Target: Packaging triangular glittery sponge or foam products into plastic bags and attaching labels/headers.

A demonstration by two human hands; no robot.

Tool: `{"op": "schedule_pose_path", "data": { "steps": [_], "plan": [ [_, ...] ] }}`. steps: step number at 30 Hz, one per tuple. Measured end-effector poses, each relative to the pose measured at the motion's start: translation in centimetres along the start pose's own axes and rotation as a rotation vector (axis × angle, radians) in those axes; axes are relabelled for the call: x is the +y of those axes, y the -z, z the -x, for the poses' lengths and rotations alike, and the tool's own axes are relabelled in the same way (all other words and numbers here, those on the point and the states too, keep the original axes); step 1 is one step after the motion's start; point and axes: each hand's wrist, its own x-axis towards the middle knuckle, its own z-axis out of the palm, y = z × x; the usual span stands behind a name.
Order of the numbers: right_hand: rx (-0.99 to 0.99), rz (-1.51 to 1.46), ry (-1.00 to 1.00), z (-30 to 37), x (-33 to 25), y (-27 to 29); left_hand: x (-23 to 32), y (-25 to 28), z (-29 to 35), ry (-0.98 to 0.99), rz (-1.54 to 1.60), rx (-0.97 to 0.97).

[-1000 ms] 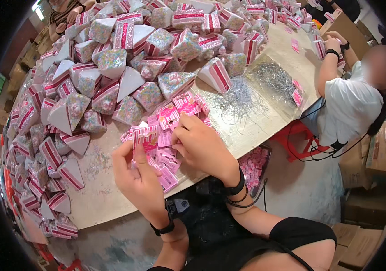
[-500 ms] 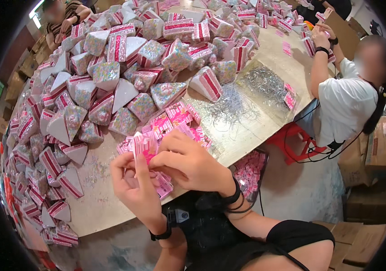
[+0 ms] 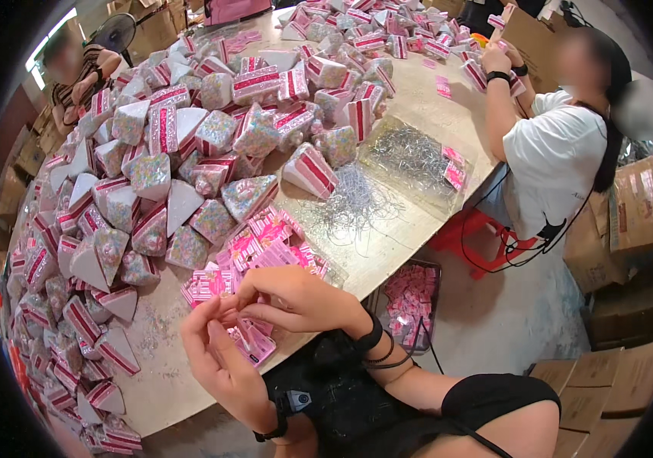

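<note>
My left hand (image 3: 223, 362) is closed at the table's near edge, its fingertips pinching what looks like a pink card, seen nearly edge-on. Close against it, my right hand (image 3: 296, 298) bends over from the right, thumb and fingers pinched together. Whatever its fingertips grip is too small or hidden to make out. Beneath and beyond both hands lies a heap of pink printed cards (image 3: 269, 256). Past the cards, a toy cake slice (image 3: 309, 172) with white and dark pink layers rests beside loose thin silvery wires (image 3: 357, 202).
A large pile of glittery cake slices (image 3: 151, 175) covers the table's left and back. A clear bag (image 3: 410, 156) of silvery wires lies to the right. Below the edge stands a bin of pink pieces (image 3: 414, 294), near a red stool (image 3: 471, 244). A co-worker (image 3: 555, 145) sits at right; cardboard boxes (image 3: 639, 206) stand behind.
The view has shifted, so the table appears further left. The pink card stood upright in my left hand and now shows mostly edge-on, while my hands stay close together.
</note>
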Motion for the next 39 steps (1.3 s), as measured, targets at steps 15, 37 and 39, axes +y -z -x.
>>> {"op": "schedule_pose_path", "data": {
  "steps": [15,37,39],
  "plan": [
    [0.095,-0.398,-0.073,0.2,-0.1,-0.5,-0.5,-0.7,-0.2,-0.294,-0.160,0.068],
    [-0.114,0.043,0.179,0.6,-1.2,0.4,0.9,0.4,-0.7,-0.570,-0.263,-0.004],
    [-0.160,0.100,0.201,0.4,-1.7,1.3,1.2,1.0,-1.2,-0.555,-0.269,-0.128]
  ]
}}
